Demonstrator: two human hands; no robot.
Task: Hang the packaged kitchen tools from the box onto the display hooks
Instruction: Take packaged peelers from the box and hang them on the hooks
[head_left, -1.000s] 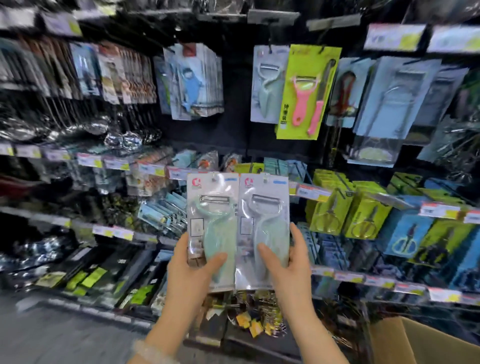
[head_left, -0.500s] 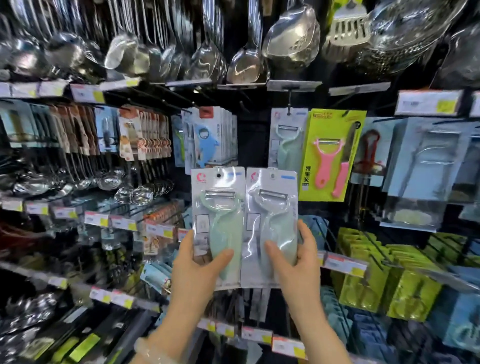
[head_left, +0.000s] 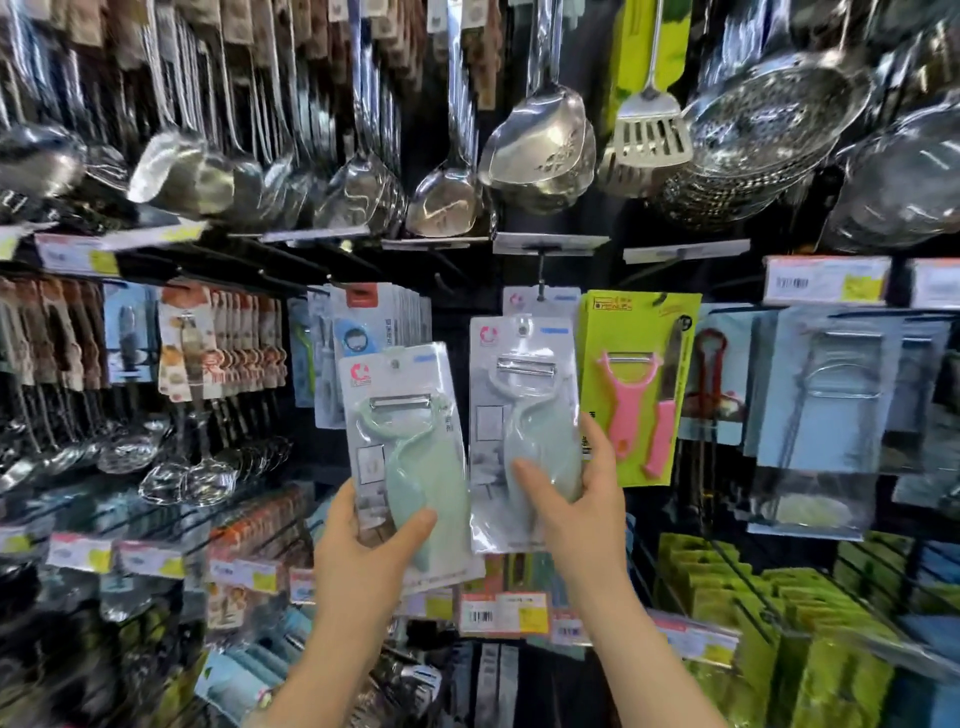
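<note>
The view faces a shop display wall packed with kitchen goods on hooks and rails. Along the top, from ten o'clock to two o'clock, hang steel ladles (head_left: 441, 202), a slotted spatula (head_left: 649, 130) and round metal strainers (head_left: 769, 119). Below them runs a row of price tags (head_left: 826, 279) on a rail.

The left hand (head_left: 363, 551) grips a packaged pale-green peeler (head_left: 405, 457) by its lower part, thumb across the front and fingers behind, the pack tilted slightly with its top leaning left. The right hand (head_left: 582, 514) grips a second green peeler pack (head_left: 522, 431) the same way, thumb on the front and fingers curled round its right edge. This pack stands upright, raised higher than the left one, its top just below a display hook (head_left: 541, 275) at twelve o'clock, from which a matching pack already hangs behind it.

At three o'clock of the right pack, just beside it, hangs a lime-green card with a pink peeler and knife (head_left: 639, 395). Further right hang blue-backed packs (head_left: 821, 405). At nine o'clock hang white cards with a blue tool (head_left: 363, 322), then brown-topped packs (head_left: 218, 332) and spoons. Lime-green boxes (head_left: 727, 597) fill the shelf at five o'clock.
</note>
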